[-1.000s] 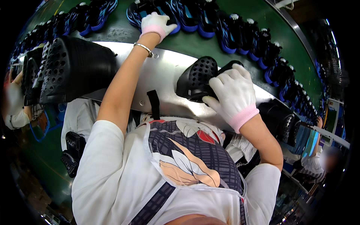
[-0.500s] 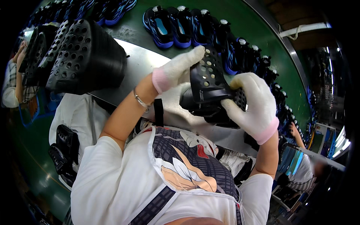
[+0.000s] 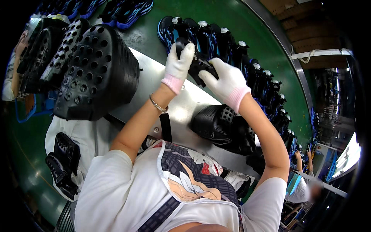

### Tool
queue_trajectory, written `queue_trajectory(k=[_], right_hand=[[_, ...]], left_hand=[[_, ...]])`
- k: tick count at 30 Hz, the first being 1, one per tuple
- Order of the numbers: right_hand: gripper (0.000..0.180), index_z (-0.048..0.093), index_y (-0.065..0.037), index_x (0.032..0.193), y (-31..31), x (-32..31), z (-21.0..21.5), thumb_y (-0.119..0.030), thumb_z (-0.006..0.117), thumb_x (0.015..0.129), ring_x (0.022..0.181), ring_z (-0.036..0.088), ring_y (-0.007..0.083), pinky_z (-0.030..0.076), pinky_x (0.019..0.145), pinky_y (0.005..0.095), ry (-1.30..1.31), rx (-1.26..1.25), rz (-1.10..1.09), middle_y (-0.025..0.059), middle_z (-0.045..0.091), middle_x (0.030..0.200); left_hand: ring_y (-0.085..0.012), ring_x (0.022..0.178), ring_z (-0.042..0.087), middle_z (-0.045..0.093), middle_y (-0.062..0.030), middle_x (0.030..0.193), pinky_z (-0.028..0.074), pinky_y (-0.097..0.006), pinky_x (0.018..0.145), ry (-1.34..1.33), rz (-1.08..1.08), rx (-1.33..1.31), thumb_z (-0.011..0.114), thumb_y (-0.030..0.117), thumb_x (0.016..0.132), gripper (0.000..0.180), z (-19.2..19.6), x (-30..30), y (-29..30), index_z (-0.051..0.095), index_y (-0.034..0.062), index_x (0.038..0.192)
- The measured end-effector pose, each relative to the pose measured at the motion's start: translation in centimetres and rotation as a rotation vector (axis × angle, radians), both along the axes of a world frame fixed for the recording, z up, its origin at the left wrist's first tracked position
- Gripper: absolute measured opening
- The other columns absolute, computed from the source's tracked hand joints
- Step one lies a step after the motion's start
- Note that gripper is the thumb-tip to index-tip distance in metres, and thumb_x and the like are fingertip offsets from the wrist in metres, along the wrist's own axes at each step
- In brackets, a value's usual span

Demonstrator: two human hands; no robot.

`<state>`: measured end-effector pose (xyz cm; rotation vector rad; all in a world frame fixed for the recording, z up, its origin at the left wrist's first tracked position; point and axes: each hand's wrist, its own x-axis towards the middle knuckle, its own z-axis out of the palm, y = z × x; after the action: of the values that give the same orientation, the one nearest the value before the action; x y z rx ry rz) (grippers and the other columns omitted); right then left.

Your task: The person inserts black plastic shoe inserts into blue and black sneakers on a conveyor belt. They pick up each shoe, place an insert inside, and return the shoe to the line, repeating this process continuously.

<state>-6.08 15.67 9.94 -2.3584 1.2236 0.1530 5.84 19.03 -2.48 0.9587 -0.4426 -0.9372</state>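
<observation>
A black moulded piece with holes (image 3: pixel 198 69) is held between my two white-gloved hands above the far edge of the metal table. My left hand (image 3: pixel 180 63) grips its left end, thumb and fingers closed around it. My right hand (image 3: pixel 227 80) pinches the right side between thumb and fingers. The piece is turned nearly edge-on, so its full shape is hidden. Just beyond it stand black-and-blue sneakers (image 3: pixel 210 38) in a row. Closer to my body, a nested stack of similar black perforated pieces (image 3: pixel 211 123) lies on the metal table (image 3: pixel 176 104).
Large nested stacks of black perforated pieces (image 3: pixel 121 73) stand at the left. A green belt (image 3: pixel 266 42) carries sneakers around the far side. More black pieces (image 3: pixel 63 154) lie on white cloth at lower left. Other people (image 3: pixel 305 191) are at the right and far left.
Both hands have moved up and away from my body with a black perforated piece, toward the sneakers. My right hand has left the near stack, which now lies uncovered on the table.
</observation>
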Motion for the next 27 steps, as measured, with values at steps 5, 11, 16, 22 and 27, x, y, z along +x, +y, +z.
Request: queue_trajectory(k=[5,11,16,22,27], right_hand=[[0.036,0.060,-0.001,0.091,-4.8,3.5,-0.3,-0.036,0.054,0.086,0.084,0.064,0.0393,0.051,0.079,0.0464,0.277,-0.149,0.185,0.0214,0.066,0.085],[0.031,0.071,-0.004,0.103,-7.6,10.3,-0.7,-0.021,0.056,0.082,0.095,0.068,0.0324,0.054,0.082,0.0399,0.587,-0.177,0.259,0.0190,0.069,0.102],[0.028,0.072,-0.009,0.108,-7.5,13.9,-6.3,-0.017,0.061,0.084,0.105,0.067,0.0281,0.054,0.087,0.0386,0.681,-0.182,0.357,0.0124,0.070,0.112],[0.026,0.073,-0.007,0.098,-9.3,14.1,-8.7,-0.023,0.057,0.087,0.093,0.068,0.0332,0.054,0.082,0.0414,0.538,-0.183,0.248,0.0164,0.071,0.101],[0.015,0.075,-0.011,0.091,-7.3,15.0,-6.1,-0.017,0.067,0.080,0.086,0.070,0.0282,0.055,0.072,0.0389,0.659,-0.329,0.575,0.0107,0.073,0.094]], left_hand=[[-0.0195,0.085,0.063,0.063,-0.0102,0.100,0.052,-0.030,0.075,-0.780,0.033,0.149,0.067,0.028,0.087,0.029,-2.0,3.5,1.3,0.066,0.0043,0.103],[-0.0357,0.100,0.059,0.057,-0.0154,0.115,0.050,-0.041,0.084,-1.113,-0.073,0.257,0.067,0.023,0.082,0.038,-3.7,2.6,1.1,0.058,0.0078,0.116],[-0.0360,0.095,0.063,0.065,-0.0152,0.108,0.052,-0.044,0.081,-1.124,-0.378,0.691,0.062,0.033,0.085,0.037,-1.5,3.3,-0.9,0.060,0.0101,0.114],[-0.0362,0.095,0.065,0.069,-0.0177,0.102,0.052,-0.043,0.083,-1.121,-0.569,0.820,0.060,0.042,0.083,0.037,-1.5,4.9,-3.2,0.070,0.0112,0.101],[-0.0334,0.095,0.066,0.069,-0.0135,0.106,0.054,-0.044,0.081,-1.116,-0.565,0.905,0.056,0.029,0.088,0.026,-0.4,5.4,-2.6,0.070,0.0096,0.098]])
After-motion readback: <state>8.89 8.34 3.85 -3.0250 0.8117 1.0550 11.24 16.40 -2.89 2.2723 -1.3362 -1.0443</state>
